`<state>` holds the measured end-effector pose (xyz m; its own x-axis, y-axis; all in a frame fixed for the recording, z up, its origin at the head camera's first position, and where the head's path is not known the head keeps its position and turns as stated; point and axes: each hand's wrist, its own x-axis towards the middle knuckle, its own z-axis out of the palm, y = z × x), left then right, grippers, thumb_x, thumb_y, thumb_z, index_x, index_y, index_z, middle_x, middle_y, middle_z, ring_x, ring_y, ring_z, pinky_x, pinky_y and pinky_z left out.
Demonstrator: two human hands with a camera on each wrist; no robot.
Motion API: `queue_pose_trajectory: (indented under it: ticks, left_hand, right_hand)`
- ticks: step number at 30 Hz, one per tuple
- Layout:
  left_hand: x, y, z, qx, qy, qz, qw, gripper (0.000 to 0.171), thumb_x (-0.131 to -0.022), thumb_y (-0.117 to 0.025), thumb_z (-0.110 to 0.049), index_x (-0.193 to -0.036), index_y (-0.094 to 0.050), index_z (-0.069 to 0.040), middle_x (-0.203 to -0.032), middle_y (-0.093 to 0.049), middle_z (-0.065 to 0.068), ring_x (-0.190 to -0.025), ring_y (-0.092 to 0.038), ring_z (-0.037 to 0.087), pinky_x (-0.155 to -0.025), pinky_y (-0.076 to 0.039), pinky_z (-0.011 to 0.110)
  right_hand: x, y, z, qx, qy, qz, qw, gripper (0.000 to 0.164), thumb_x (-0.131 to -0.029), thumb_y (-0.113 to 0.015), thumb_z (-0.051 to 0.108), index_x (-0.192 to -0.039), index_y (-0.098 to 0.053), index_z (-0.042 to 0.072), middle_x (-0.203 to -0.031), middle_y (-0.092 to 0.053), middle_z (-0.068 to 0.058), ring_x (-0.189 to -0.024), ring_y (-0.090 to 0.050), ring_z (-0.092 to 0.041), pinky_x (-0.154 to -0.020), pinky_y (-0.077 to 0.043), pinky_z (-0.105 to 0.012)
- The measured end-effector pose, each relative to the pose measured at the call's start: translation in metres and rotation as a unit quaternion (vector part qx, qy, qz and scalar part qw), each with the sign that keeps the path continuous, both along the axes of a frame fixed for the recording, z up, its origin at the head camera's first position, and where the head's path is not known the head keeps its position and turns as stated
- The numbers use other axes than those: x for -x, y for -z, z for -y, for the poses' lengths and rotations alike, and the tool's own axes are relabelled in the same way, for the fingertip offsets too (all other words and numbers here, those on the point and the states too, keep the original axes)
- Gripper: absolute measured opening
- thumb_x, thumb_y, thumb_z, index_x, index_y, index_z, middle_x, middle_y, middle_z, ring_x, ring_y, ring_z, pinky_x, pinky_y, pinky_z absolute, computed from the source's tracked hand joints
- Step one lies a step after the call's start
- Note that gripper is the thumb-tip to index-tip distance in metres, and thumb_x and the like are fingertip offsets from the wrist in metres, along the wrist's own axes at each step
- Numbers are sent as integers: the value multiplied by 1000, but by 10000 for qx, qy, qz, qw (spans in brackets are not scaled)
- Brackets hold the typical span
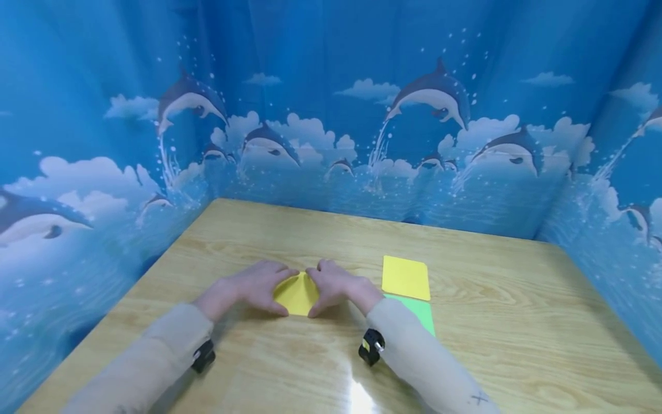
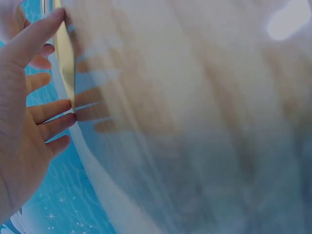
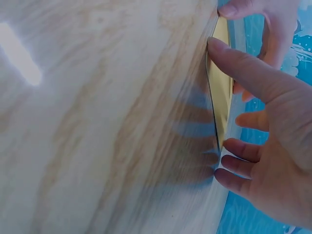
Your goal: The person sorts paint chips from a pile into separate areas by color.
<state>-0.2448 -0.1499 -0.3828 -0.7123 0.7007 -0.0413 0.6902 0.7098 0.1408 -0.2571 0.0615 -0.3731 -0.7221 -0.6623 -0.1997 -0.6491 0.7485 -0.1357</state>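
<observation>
A yellow sheet (image 1: 297, 296) lies low at the table between the two hands, with a faint crease or bend near its far side. Around its left side the left hand (image 1: 261, 286) holds it, thumb at the near edge and forefinger at the far edge. The right hand (image 1: 335, 287) grips the right side in the same way. In the left wrist view, fingertips of the left hand (image 2: 34, 112) touch a corner of the sheet (image 2: 65, 58). The right wrist view has the right thumb on the near edge of the sheet (image 3: 220, 92), which looks bowed.
To the right, another yellow square (image 1: 405, 278) lies just beyond a green square (image 1: 416, 310), partly covered by the right sleeve (image 1: 414, 351). Wood grain marks the table (image 1: 517, 322). A blue dolphin curtain (image 1: 331, 115) hangs around its far and side edges.
</observation>
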Motion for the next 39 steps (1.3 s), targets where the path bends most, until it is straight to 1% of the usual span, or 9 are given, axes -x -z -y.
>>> queue_pose_trajectory:
  ticks: [4,8,14,17,20,24,30,34,39]
  left_hand:
    - [0,0,-2,-63,129,-19,9999,87,-73,-67,-57,-135,-43,-1,-127,-49,18,-116,-46,34,-99,-35,47]
    - [2,1,-4,-61,141,-45,9999,84,-75,-66,-56,-134,-44,0,-128,-49,18,-117,-45,33,-101,-33,47]
    - [0,-2,-6,1,122,-71,9999,79,-76,-67,-53,-132,-46,-1,-120,-52,15,-110,-49,30,-97,-37,45]
    - [0,-1,-6,46,108,-79,9999,79,-76,-67,-52,-132,-46,-1,-119,-53,14,-110,-49,29,-96,-38,44]
    - [-1,-1,-7,109,131,-86,9998,78,-77,-66,-52,-132,-46,-1,-119,-54,15,-110,-50,30,-95,-39,43]
    - [-2,-1,-9,193,159,-140,9996,75,-78,-65,-51,-130,-47,0,-117,-56,15,-107,-53,29,-92,-42,42]
    - [-2,-1,-8,119,101,-115,9998,75,-78,-65,-51,-130,-47,1,-117,-56,16,-105,-53,29,-91,-43,42]
    - [-1,-1,-7,57,75,-198,9998,80,-78,-64,-54,-131,-46,2,-121,-54,17,-109,-52,31,-94,-41,43]
    - [2,-1,-8,-72,118,-308,9994,85,-74,-67,-57,-130,-45,4,-122,-52,18,-113,-48,33,-98,-37,45]
  right_hand:
    - [1,-1,-2,117,198,179,9996,98,-60,-82,49,-137,-40,6,-112,-42,-10,-95,-42,-17,-80,-44,-28]
    - [3,-1,-2,194,286,297,9990,100,-60,-83,48,-139,-38,7,-113,-39,-9,-97,-40,-18,-81,-43,-29]
    - [4,-1,1,258,105,369,9989,101,-61,-84,44,-141,-35,9,-118,-37,-10,-105,-38,-20,-88,-41,-31]
    - [3,-1,1,230,-57,310,9992,101,-62,-82,46,-142,-33,9,-124,-36,-11,-110,-36,-21,-93,-39,-32]
    - [3,0,1,132,-175,210,9995,103,-63,-80,52,-143,-32,8,-126,-37,-11,-111,-37,-20,-93,-39,-31]
    - [2,0,0,-55,-314,27,9995,105,-62,-77,59,-143,-33,9,-124,-40,-9,-109,-38,-19,-92,-39,-30]
    - [2,1,3,-331,-437,-287,9981,97,-65,-74,59,-140,-37,10,-119,-44,-7,-103,-41,-17,-87,-41,-29]
    - [4,1,0,-265,-496,-337,9979,93,-66,-73,56,-138,-38,8,-121,-44,-8,-103,-42,-18,-87,-42,-29]
    - [7,-5,-13,137,-548,-280,9980,92,-67,-76,49,-137,-38,4,-128,-42,-12,-111,-41,-22,-92,-41,-32]
